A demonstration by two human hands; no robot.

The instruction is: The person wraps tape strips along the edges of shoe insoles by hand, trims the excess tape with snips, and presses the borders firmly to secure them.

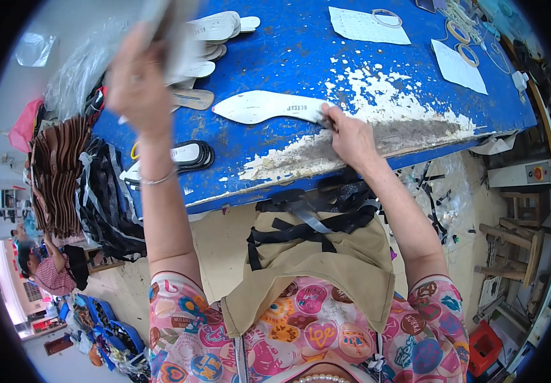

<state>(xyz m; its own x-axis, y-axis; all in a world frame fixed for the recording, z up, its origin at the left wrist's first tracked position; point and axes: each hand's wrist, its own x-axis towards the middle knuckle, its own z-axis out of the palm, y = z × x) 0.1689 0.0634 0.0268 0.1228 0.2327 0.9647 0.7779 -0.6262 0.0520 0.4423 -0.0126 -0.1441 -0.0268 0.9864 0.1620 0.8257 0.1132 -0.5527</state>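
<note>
A white shoe insole [263,106] with a small printed mark lies across the blue table [275,57]. My right hand [353,138] pinches its right-hand end near the table's front edge. My left hand [138,92] is raised at the upper left and smeared by motion. Its fingers look closed round a blurred grey-white piece [183,38], whose kind I cannot make out. Beyond it, partly hidden, is a pile of white insoles [218,27]. A tan insole [194,99] lies nearer, beside that pile. Black-edged insoles [197,156] are stacked by my left forearm, which hides part of them.
Brown shaped pieces [58,172] stand in a tall stack at left, beside black strips [106,198]. Paper sheets [368,27] and tape rolls [467,55] lie on the table's far right. Wooden stools [512,249] stand at right. Another person [49,274] is at far left.
</note>
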